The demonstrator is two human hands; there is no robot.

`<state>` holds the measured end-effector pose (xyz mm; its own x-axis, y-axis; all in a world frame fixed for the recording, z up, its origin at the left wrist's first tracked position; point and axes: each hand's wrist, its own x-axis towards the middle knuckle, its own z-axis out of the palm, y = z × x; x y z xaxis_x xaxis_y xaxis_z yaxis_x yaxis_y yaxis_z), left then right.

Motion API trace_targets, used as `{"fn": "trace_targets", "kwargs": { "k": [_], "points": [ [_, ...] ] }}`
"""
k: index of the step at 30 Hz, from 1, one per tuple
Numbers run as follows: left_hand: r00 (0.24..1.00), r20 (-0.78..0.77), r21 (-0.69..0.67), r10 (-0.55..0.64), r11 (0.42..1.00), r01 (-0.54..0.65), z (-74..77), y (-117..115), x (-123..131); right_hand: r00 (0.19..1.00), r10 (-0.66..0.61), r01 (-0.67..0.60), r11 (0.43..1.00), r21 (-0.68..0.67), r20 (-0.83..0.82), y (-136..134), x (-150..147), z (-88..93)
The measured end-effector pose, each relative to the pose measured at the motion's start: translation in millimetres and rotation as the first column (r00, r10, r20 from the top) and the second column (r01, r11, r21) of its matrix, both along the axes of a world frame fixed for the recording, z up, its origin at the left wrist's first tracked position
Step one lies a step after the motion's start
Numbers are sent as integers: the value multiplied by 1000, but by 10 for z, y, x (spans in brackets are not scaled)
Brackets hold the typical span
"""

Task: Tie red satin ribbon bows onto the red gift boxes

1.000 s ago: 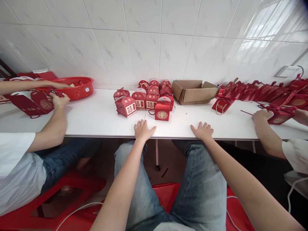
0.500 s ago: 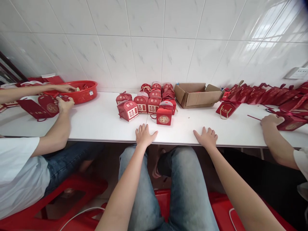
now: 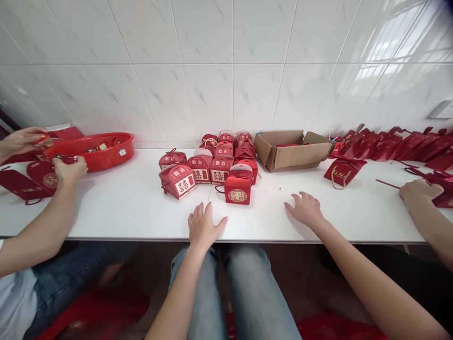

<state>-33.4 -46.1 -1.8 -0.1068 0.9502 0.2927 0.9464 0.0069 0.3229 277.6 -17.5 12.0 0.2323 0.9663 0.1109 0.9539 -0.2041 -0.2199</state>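
Observation:
My left hand [image 3: 204, 227] is over the front of the white table [image 3: 152, 217], fingers spread and holding nothing. Just beyond it stand several red gift boxes, the nearest being a red box with a round gold emblem [image 3: 238, 195] and a red box with a white label [image 3: 178, 181]. My right hand [image 3: 305, 209] hovers at or just above the tabletop with its fingers apart, nothing in it. Past that hand lie an open cardboard box [image 3: 293, 159] with red items inside and a single red box with a gold cord handle [image 3: 343, 172].
At the left, a co-worker's hands [image 3: 71, 172] handle items beside a red plastic basin [image 3: 109, 156] and an opened red box [image 3: 30, 182]. Another co-worker's hand [image 3: 421, 193] touches a ribbon at the right. Red bags [image 3: 385, 144] line the tiled wall.
Both my hands have moved forward from the table edge, the right one lifting a little. The view has shifted. The left co-worker's far hand has come out of the basin with a small red item.

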Motion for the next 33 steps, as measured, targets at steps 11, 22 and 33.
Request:
{"fn": "trace_targets", "kwargs": {
  "k": [11,22,33],
  "points": [
    [999,2,388,-53,920,48,662,585,849,915,-1,94,973,213,-402,1219,140,-125],
    [941,-43,398,-336,858,324,425,651,866,909,76,-111,992,-63,-411,1021,327,23],
    [877,-34,691,-479,622,367,633,887,611,934,121,-124,992,13,-336,1093,188,-35]
  ]
}}
